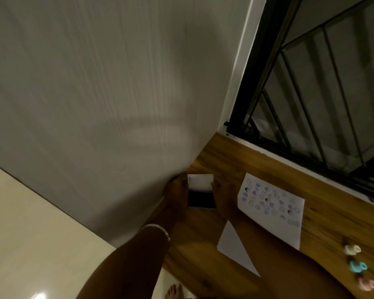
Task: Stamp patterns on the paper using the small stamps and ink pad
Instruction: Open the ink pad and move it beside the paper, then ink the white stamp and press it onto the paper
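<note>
Two hands, left (175,192) and right (222,194), seemingly clamped on ink pad (201,198).

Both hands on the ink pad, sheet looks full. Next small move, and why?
Probably swing the white lid down to close the ink pad. The left hand and right hand both grip its case with the lid raised and the dark pad exposed; the stamped paper is already covered in rows of prints, and the three small stamps lie aside, untouched.
</note>
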Action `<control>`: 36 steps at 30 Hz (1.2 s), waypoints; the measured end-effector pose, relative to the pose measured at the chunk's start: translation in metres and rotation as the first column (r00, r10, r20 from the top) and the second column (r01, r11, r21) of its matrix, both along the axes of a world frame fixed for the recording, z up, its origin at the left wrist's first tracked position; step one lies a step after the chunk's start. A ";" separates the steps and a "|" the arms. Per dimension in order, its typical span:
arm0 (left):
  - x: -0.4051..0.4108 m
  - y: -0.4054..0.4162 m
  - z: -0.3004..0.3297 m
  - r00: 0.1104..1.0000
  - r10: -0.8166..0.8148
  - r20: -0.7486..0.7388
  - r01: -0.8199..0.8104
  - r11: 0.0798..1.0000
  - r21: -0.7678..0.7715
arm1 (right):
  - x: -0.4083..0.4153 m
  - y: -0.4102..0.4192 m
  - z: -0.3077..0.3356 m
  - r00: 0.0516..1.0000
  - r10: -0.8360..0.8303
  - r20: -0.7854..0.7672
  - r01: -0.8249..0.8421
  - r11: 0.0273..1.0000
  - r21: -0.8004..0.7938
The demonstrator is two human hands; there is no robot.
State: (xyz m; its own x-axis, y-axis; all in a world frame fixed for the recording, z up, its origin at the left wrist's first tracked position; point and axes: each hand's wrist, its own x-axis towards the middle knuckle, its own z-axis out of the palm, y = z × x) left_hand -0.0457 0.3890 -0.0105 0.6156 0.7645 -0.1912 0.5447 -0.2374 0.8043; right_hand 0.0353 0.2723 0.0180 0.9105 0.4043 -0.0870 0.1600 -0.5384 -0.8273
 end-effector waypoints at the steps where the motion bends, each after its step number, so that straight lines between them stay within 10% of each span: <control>1: 0.000 0.000 0.002 0.999 -0.007 -0.035 0.008 1.000 0.030 | -0.001 0.002 0.000 1.000 -0.005 -0.012 0.005 1.000 -0.020; 15: 0.011 -0.020 0.023 0.964 -0.187 -0.189 0.233 0.937 0.259 | 0.011 -0.039 -0.003 0.986 0.152 0.066 -0.146 0.985 -0.092; 26: 0.101 -0.184 0.030 0.718 -0.694 -0.058 0.680 0.681 0.273 | 0.035 -0.223 0.000 0.930 -0.183 0.320 0.312 0.853 -0.419; 36: 0.110 -0.319 0.024 0.542 -0.836 -0.085 0.833 0.521 0.187 | 0.018 -0.364 0.000 0.841 -0.404 0.359 0.540 0.627 -0.561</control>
State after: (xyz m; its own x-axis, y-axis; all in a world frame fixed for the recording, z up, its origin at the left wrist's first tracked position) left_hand 0.0639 0.0695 0.0134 0.9918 -0.0831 -0.0969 0.0079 -0.7176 0.6964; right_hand 0.0533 -0.0920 0.0179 0.9845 -0.1720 0.0353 -0.1573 -0.9533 -0.2580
